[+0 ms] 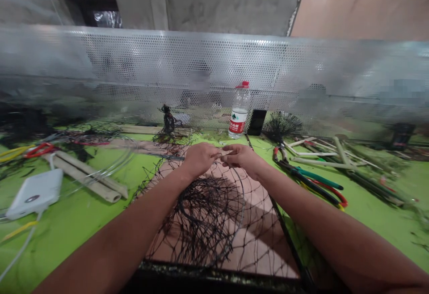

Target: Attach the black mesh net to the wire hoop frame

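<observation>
Fingers [219, 152] of the left hand [200, 157] and right hand [241, 155] meet tip to tip, both pinched closed on the far edge of the black mesh netting [204, 213], strung on a thin grey wire hoop [241, 204]. Netting lies bunched over a flat brown board [258, 227] on the green counter [67, 231], centre front. Clear plastic red-capped water bottle [239, 111] stands behind the hands.

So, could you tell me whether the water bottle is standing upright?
Upright: the water bottle stands on its base, red cap on top.

Bottle [239, 111] behind net [208, 213]; pliers [311, 180] right; power bank [35, 192] left.
</observation>
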Tool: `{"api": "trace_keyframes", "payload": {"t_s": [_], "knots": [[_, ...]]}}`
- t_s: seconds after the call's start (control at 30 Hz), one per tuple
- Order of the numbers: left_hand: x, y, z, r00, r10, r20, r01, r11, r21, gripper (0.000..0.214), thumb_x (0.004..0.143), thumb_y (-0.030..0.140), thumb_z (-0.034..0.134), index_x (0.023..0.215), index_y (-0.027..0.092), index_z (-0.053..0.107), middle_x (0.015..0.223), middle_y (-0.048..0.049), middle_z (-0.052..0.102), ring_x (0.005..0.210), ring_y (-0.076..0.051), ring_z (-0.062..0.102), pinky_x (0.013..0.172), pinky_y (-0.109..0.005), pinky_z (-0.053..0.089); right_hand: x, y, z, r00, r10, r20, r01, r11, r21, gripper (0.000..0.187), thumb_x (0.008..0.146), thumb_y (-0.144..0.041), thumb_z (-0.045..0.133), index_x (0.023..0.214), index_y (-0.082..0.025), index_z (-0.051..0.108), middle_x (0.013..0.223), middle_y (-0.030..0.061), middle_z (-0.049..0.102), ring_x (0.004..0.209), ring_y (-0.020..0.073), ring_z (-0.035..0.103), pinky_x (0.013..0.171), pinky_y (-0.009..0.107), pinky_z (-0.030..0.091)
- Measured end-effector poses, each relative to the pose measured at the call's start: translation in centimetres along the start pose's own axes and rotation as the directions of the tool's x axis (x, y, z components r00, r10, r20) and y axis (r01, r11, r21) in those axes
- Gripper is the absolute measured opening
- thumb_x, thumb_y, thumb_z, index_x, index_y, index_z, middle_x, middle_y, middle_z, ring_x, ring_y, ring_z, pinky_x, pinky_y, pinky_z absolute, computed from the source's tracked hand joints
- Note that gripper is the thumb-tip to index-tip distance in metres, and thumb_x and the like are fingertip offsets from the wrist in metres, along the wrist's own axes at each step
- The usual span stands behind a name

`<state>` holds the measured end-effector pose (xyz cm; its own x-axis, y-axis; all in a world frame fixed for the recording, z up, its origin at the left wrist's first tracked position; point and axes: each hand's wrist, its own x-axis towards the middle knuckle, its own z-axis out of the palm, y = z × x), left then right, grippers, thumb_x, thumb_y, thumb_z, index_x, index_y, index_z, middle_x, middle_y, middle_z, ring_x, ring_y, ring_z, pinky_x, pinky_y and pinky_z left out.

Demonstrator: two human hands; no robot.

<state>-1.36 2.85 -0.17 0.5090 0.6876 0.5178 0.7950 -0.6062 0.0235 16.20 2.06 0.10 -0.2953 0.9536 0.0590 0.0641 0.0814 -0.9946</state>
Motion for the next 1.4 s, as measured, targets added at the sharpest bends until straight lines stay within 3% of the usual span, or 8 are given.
{"api": "trace_keyframes", "payload": {"t_s": [0.33, 0.63, 0.7, 0.83, 1.07, 1.17, 1.27, 1.4], "knots": [[-0.1, 0.0, 0.2, 1.0, 0.007, -0.023, -0.007, 1.0, 0.006, 0.024, 0.085, 0.036, 0.048, 0.088, 0.025, 0.069, 0.086, -0.0022, 0.068, 0.082, -0.017, 0.056, 0.067, -0.026, 0.038, -0.3, 0.3, 0.0, 0.969, 0.097, 0.228, -0.154, 0.956, 0.25, 0.022, 0.07, -0.01, 0.06, 0.09, -0.017, 0.058, 0.072, 0.0023, 0.063, 0.057, 0.0102, 0.059, 0.061, 0.026, 0.049], [-0.1, -0.3, 0.0, 0.999, -0.001, -0.032, 0.001, 1.0, -0.018, 0.026, 0.085, 0.036, 0.047, 0.081, 0.023, 0.068, 0.08, -0.0014, 0.066, 0.078, -0.016, 0.056, 0.064, -0.025, 0.036, 0.2, 0.5, -0.4, 0.954, -0.139, 0.264, 0.183, 0.972, -0.147, 0.048, 0.064, -0.007, 0.06, 0.11, -0.017, 0.054, 0.072, 0.0005, 0.064, 0.069, 0.0123, 0.059, 0.064, 0.023, 0.044], [-0.1, -0.3, 0.1, 1.0, -0.006, -0.025, 0.007, 1.0, 0.005, 0.025, 0.085, 0.036, 0.047, 0.079, 0.022, 0.068, 0.079, -0.0017, 0.066, 0.079, -0.016, 0.056, 0.064, -0.025, 0.036, 0.3, 0.8, -0.2, 0.96, -0.197, 0.197, 0.254, 0.91, -0.328, 0.05, 0.064, -0.007, 0.058, 0.113, -0.018, 0.051, 0.071, -0.0003, 0.065, 0.066, 0.0121, 0.058, 0.06, 0.022, 0.042], [-0.1, -0.2, 0.3, 1.0, -0.011, -0.008, 0.011, 0.999, 0.039, 0.027, 0.085, 0.036, 0.047, 0.077, 0.021, 0.067, 0.077, -0.0026, 0.065, 0.078, -0.016, 0.056, 0.062, -0.025, 0.036, 0.0, 1.0, 0.2, 0.926, -0.357, 0.125, 0.343, 0.651, -0.678, 0.044, 0.066, -0.008, 0.055, 0.109, -0.02, 0.052, 0.072, -0.0008, 0.066, 0.065, 0.012, 0.057, 0.059, 0.022, 0.038], [-0.1, -0.4, 0.3, 0.999, -0.027, -0.032, 0.028, 0.999, 0.044, 0.025, 0.085, 0.038, 0.048, 0.088, 0.024, 0.068, 0.079, -0.0024, 0.066, 0.079, -0.016, 0.055, 0.062, -0.025, 0.036, -0.8, 0.7, 0.5, 0.86, -0.491, 0.14, 0.328, 0.323, -0.888, 0.017, 0.072, -0.027, 0.063, 0.086, -0.019, 0.059, 0.072, 0.0025, 0.064, 0.065, 0.0141, 0.054, 0.058, 0.023, 0.033], [-0.1, -0.5, 0.2, 0.998, -0.036, -0.058, 0.039, 0.998, 0.052, 0.024, 0.084, 0.037, 0.049, 0.084, 0.024, 0.069, 0.077, -0.002, 0.065, 0.077, -0.016, 0.055, 0.06, -0.025, 0.035, -0.6, 0.7, 0.4, 0.858, -0.502, 0.108, 0.354, 0.427, -0.832, 0.01, 0.076, -0.027, 0.059, 0.076, -0.018, 0.062, 0.067, 0.0017, 0.062, 0.062, 0.0123, 0.051, 0.057, 0.023, 0.033], [-0.1, -0.3, 0.0, 0.998, -0.01, -0.066, 0.013, 0.999, 0.049, 0.023, 0.084, 0.037, 0.05, 0.082, 0.024, 0.069, 0.075, -0.0014, 0.065, 0.075, -0.016, 0.054, 0.059, -0.025, 0.034, -0.2, 0.8, 0.3, 0.909, -0.417, 0.029, 0.328, 0.671, -0.665, 0.025, 0.079, -0.033, 0.054, 0.061, -0.016, 0.06, 0.057, 0.0005, 0.057, 0.055, 0.0105, 0.048, 0.054, 0.022, 0.033], [-0.1, 0.2, -0.2, 0.998, 0.025, -0.065, -0.023, 0.999, 0.042, 0.023, 0.084, 0.036, 0.049, 0.086, 0.025, 0.069, 0.077, -0.0015, 0.066, 0.075, -0.016, 0.054, 0.061, -0.026, 0.034, 0.6, 1.7, 0.4, 0.992, -0.124, -0.02, 0.12, 0.982, -0.142, 0.023, 0.08, -0.032, 0.052, 0.067, -0.014, 0.058, 0.054, -0.0001, 0.055, 0.049, 0.0104, 0.049, 0.053, 0.024, 0.039]]}}
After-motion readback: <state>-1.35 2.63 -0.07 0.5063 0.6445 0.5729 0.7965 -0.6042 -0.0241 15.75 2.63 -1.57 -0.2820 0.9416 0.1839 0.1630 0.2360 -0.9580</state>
